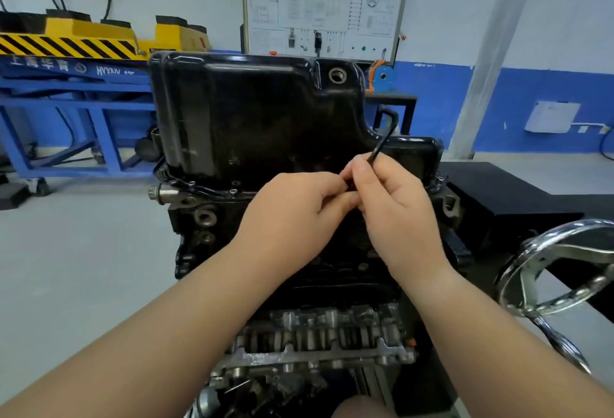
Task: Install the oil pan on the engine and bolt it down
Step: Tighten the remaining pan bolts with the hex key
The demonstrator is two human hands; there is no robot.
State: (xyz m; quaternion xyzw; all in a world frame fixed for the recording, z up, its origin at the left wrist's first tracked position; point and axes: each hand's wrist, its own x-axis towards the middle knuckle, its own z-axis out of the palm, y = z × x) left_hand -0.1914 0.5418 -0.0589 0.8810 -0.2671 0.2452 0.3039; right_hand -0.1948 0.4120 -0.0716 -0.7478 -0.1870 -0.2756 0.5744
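Oil pan (259, 112) sits on the engine (315, 334). Right hand (395, 215) pinches a hex key (382, 141); left hand (289, 218) pinches its lower tip

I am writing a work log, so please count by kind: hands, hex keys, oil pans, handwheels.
hands: 2 (left hand, right hand)
hex key: 1
oil pan: 1
handwheel: 1
Total: 5

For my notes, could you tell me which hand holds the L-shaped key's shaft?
The right hand: the key rises from its fingers, whereas the left hand pinches a small dark part.
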